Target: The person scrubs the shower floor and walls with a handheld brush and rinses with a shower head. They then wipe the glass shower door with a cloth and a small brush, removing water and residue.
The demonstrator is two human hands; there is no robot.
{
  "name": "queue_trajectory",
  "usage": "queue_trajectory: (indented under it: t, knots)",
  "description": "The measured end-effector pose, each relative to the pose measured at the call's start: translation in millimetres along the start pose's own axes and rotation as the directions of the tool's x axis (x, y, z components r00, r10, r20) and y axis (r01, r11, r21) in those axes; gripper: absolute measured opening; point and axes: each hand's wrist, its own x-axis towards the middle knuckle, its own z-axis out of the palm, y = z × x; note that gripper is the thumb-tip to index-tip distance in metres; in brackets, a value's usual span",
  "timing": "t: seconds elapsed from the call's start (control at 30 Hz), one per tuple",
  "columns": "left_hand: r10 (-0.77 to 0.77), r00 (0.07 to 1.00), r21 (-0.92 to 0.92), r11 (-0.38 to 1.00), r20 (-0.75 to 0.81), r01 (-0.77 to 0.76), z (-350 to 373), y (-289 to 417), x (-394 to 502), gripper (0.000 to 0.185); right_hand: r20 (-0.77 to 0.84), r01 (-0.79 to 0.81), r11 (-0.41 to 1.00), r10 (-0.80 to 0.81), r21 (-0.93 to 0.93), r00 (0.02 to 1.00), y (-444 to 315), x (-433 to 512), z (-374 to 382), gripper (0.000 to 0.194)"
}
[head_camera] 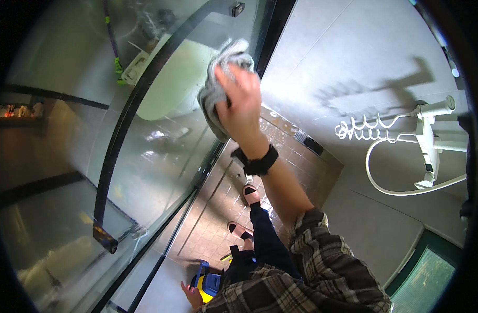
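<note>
A bunched grey cloth (211,94) is pressed by my right hand (241,101) against a glass shower panel (172,156), near its dark vertical frame. The wrist wears a black watch. A long curved black handle (123,121) runs along the glass to the left of the cloth. Low in the picture, my left hand (192,295) has its fingers apart beside a blue and yellow object (209,283), which is partly hidden by my plaid shirt. Whether that hand touches the object is not clear.
A white shower fitting (426,144) with a coiled hose is mounted at the right. The tiled floor (207,219) holds a drain grate (308,143) by the wall. Through the glass show a pale basin (176,82) and a purple and green pole (113,43). A green-framed window (423,277) is lower right.
</note>
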Motion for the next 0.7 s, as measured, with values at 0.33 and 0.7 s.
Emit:
queue_trajectory:
  t: [0.33,0.7]
  knots:
    - [-0.113,0.993,-0.179,0.977,0.044,0.119,0,-5,-8,0.076,-0.328,-0.164,0.948,0.252,0.274,0.91,13,61,24,0.046]
    - [-0.11,0.989,-0.062,0.991,0.103,0.117,-13,-8,12,0.081,-0.056,0.308,0.811,-0.325,0.497,0.944,-122,-99,75,0.037]
